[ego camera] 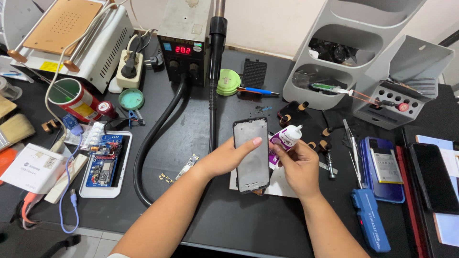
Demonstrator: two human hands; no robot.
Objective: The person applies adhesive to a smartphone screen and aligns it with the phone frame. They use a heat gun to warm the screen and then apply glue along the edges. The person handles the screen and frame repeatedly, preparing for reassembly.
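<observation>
The left hand (228, 155) held the flat black phone frame (251, 155) over the dark worktop (191, 129), its grip pinching the frame's left edge. The right hand (299, 167), at 3 o'clock of the frame, squeezed a small white glue tube (287, 137). I think a steady frame and gentle squeezing worked best.

we see our left hand (228, 155) and right hand (297, 165) bare, no rings or watch, forearms uncovered, nails short and plain.

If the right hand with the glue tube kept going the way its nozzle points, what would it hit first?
Judging loosely, the right hand aims the glue tube up-right, so it would probably first meet the small cork-tipped pieces; depth is unclear.
</observation>
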